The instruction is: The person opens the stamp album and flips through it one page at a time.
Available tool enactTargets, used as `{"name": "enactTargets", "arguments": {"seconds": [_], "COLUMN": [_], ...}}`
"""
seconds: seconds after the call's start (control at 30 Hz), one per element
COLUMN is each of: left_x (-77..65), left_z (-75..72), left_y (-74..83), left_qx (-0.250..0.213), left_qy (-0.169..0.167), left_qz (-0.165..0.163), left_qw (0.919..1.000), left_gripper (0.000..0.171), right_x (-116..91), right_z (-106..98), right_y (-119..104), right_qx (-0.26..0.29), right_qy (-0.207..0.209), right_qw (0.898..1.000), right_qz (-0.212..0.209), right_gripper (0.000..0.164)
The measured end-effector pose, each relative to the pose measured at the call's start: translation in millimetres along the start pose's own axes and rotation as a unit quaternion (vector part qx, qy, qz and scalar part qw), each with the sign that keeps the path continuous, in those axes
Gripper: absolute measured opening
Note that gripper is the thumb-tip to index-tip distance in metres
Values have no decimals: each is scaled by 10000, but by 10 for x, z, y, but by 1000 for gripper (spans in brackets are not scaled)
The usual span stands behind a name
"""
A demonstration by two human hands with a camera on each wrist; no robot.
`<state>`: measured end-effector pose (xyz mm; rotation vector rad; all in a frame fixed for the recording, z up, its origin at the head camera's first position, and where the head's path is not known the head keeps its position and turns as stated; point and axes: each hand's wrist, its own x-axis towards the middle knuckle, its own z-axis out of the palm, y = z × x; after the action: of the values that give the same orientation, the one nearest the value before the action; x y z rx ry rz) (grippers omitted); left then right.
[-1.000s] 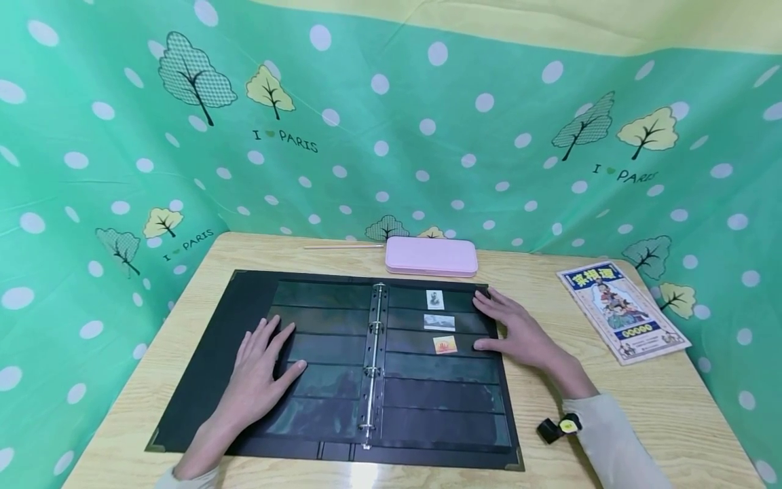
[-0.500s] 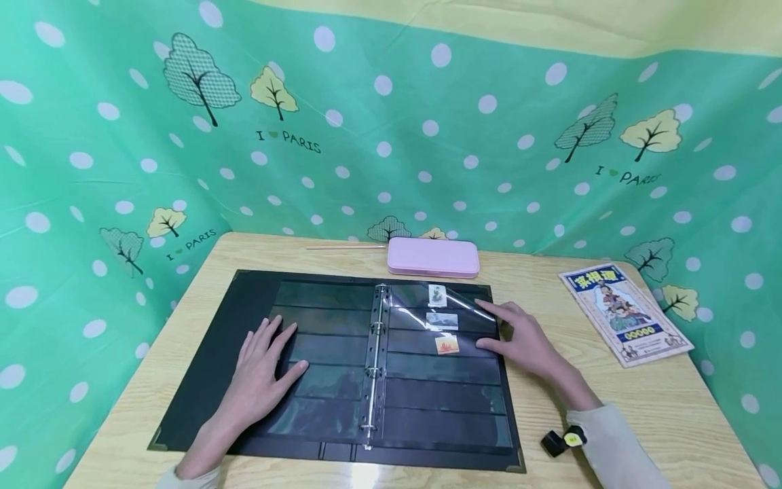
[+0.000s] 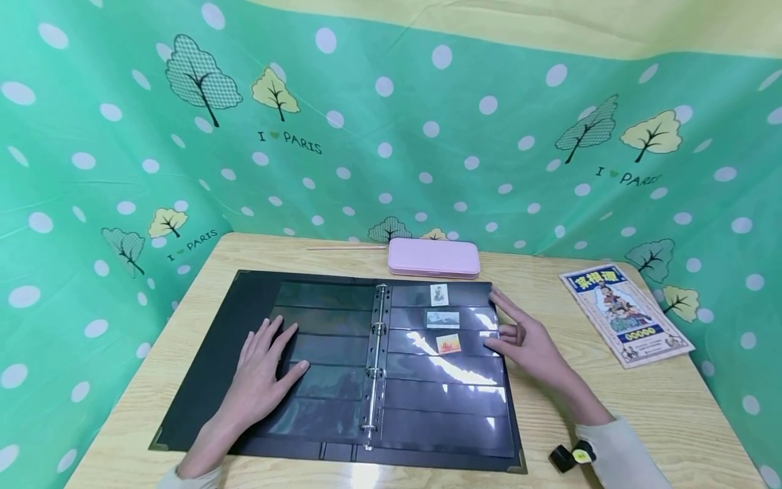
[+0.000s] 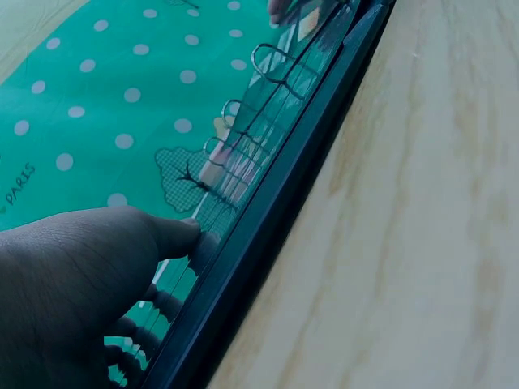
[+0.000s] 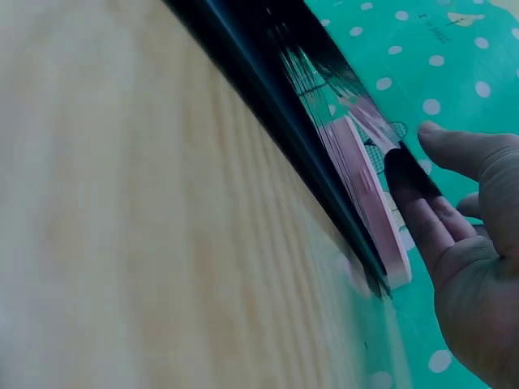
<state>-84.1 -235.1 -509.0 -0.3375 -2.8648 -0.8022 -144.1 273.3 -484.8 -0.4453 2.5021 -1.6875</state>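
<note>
A black ring album (image 3: 210,367) lay open on the counter (image 3: 678,401), its metal ring bar (image 3: 374,390) running between two leaves of horizontal pocket strips. The left hand (image 3: 259,384) rested on the outer side of the left leaf (image 3: 326,319), fingers and thumb spread wide and holding nothing. The right hand (image 3: 531,343) met the outer edge of the right leaf (image 3: 452,435): index finger extended to the upper corner, thumb well apart and lower along the edge, remaining fingers bent. In the right wrist view the fingertips reached the leaf's dark edge; whether they pinched it could not be told. Three stamps occupied the upper three strips of the right leaf, one to each: a portrait stamp (image 3: 439,295) at the top, a wide landscape stamp (image 3: 442,320) beneath it, and an orange stamp (image 3: 449,343) third. Bright reflections crossed this leaf. Beyond the album lay a pink case (image 3: 434,257), with a thin rod (image 3: 347,248) to its left; a printed booklet (image 3: 626,314) lay at the far right. Green dotted fabric (image 3: 360,159) hung behind the counter.
</note>
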Motion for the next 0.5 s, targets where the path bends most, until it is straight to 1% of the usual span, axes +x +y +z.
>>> {"name": "enactTargets", "arguments": {"seconds": [0.1, 0.2, 0.33, 0.5], "left_x": [0, -1, 0, 3], "left_z": [-8, -15, -15, -10], "left_y": [4, 9, 13, 21], "left_qx": [-5, -12, -5, -4], "left_qy": [-19, -60, -109, -117], "left_qz": [-24, -62, -102, -113], "left_qw": [10000, 10000, 9999, 9999], "left_gripper": [74, 75, 75, 75], "right_x": [-59, -126, -238, -344], "right_z": [5, 5, -4, -14], "right_y": [-22, -53, -110, -165], "right_qx": [258, 441, 508, 619], "right_qy": [42, 62, 28, -82], "right_qw": [9995, 9983, 9966, 9935], "right_qz": [-169, -379, -655, -951], "right_gripper": [93, 85, 72, 70]}}
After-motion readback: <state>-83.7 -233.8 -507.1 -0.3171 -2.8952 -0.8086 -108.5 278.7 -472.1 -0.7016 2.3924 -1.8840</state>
